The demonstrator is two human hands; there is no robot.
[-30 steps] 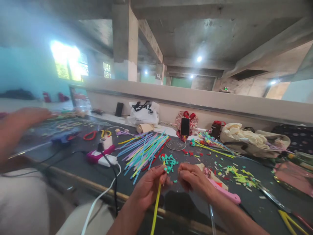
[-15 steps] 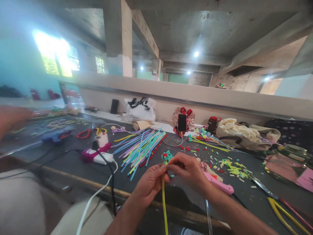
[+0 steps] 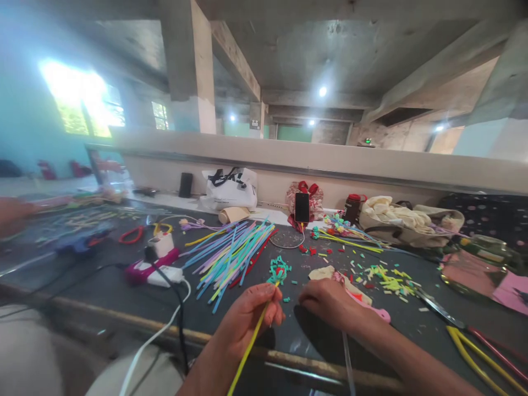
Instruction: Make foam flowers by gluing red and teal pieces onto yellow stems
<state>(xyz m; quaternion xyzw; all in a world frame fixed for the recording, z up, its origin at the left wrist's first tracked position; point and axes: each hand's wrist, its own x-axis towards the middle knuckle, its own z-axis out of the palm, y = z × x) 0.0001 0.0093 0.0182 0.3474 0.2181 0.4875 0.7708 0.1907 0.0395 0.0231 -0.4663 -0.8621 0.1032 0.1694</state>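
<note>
A yellow stem (image 3: 252,346), which looks like a pipe cleaner, is pinched between the thumb and fingers of my left hand (image 3: 247,313). At its far end sits a small teal cluster (image 3: 277,268) with red in the middle. To the right, my right hand (image 3: 330,302) is apart from the stem, low over the table, its fingers curled downward. What they hold, if anything, is hidden. Close beside that hand lies a pink-handled tool (image 3: 377,313), partly covered by the hand and forearm, along with a cream cloth (image 3: 322,273). A clear rod (image 3: 348,363) runs below the wrist.
Many coloured stems (image 3: 237,258) lie in a pile left of centre. Cut yellow bits (image 3: 390,279) are scattered near scissors (image 3: 439,308) at right. A power strip (image 3: 152,267) with cables, a phone (image 3: 302,207) and a glass jar (image 3: 474,264) stand around. Another person's arm (image 3: 16,214) shows at far left.
My right hand has left the stem and moved right and down toward the pink-handled tool. My left hand keeps the stem, whose lower end has swung left. The view has shifted slightly.
</note>
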